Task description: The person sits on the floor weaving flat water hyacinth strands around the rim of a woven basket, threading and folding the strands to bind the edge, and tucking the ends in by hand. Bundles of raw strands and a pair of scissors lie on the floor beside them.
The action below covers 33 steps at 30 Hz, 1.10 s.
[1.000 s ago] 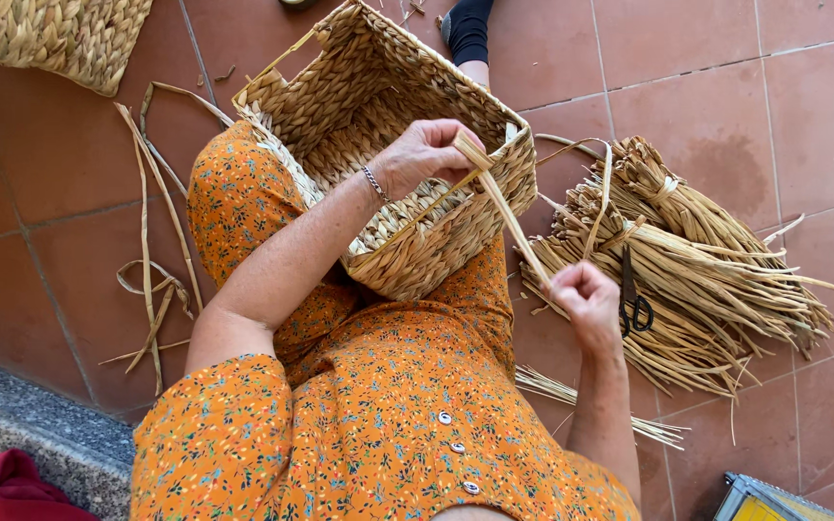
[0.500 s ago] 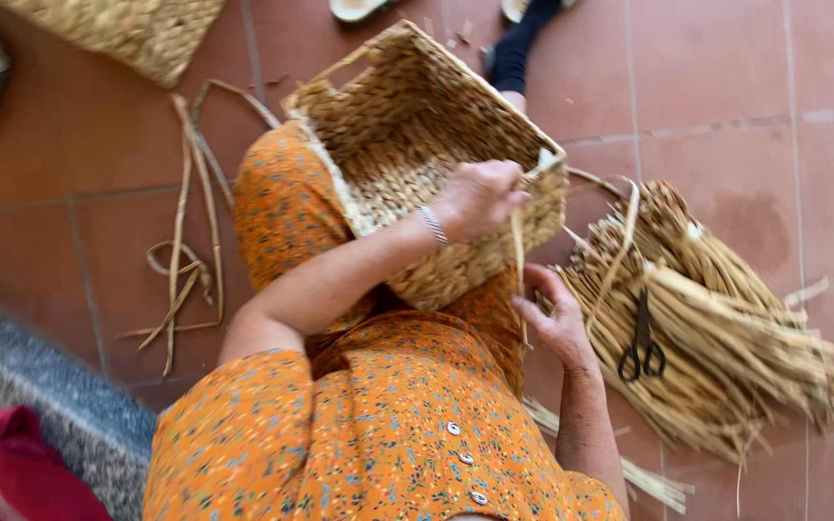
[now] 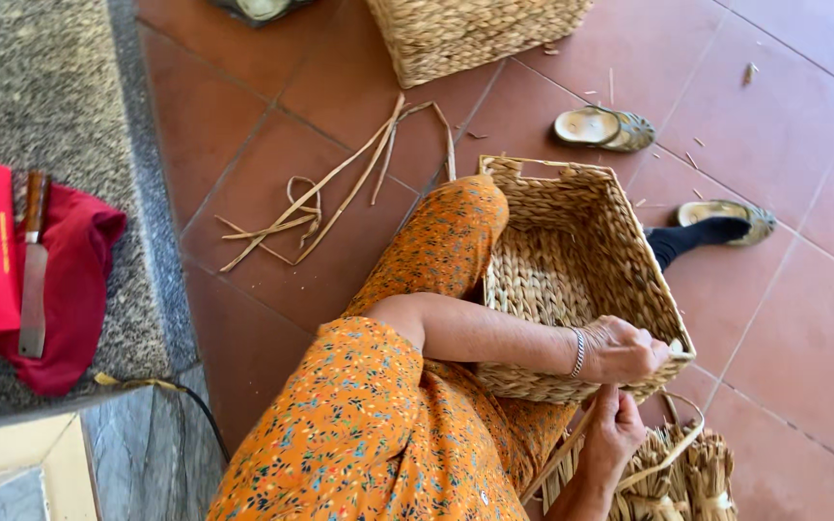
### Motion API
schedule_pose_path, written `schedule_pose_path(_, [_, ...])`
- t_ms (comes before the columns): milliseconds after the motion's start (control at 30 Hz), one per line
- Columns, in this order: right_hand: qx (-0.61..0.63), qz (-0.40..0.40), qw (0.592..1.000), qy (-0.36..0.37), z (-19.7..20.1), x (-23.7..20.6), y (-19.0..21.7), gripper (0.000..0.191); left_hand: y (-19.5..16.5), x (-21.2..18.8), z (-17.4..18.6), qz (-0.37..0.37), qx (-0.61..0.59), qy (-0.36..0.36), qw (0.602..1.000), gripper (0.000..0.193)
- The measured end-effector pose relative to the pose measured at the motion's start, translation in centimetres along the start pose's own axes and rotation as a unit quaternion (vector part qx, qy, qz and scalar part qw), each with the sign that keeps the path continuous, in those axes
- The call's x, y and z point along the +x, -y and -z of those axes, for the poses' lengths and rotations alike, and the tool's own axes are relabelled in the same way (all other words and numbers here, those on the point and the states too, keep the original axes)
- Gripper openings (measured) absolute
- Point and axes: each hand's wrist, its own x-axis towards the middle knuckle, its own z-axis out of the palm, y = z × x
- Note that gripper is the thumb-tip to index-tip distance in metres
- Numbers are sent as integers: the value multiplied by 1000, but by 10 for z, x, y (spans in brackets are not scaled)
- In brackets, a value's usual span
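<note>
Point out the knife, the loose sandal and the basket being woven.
knife (image 3: 32, 280): head view, on the middle of its blade, lying on red cloth.
loose sandal (image 3: 600, 127): head view, on its insole.
basket (image 3: 571, 207): head view, on its woven far wall.

knife (image 3: 33, 265) on red cloth (image 3: 74, 289) | sandal (image 3: 602, 127) | loose strands (image 3: 330, 193)

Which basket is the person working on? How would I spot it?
Find the person's orange flowered lap. The basket rests against it, open and rectangular, with the left hand on its near rim. The other basket stands far off on the tiles, untouched.
</note>
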Motion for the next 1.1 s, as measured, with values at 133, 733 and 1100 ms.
schedule_pose_path(133, [-82, 97, 991, -34, -11, -9, 6, 41, 5, 8, -4, -24, -60, 80, 995, 24])
schedule_pose_path(733, [-105, 123, 983, -87, -7, -35, 36, 37, 18, -14, 41, 8, -205, 5, 979, 32])
schedule_pose_path(1100, [-146, 264, 952, 49, -67, -64, 86, 34, 47, -71, 52, -10, -308, -57, 950, 19])
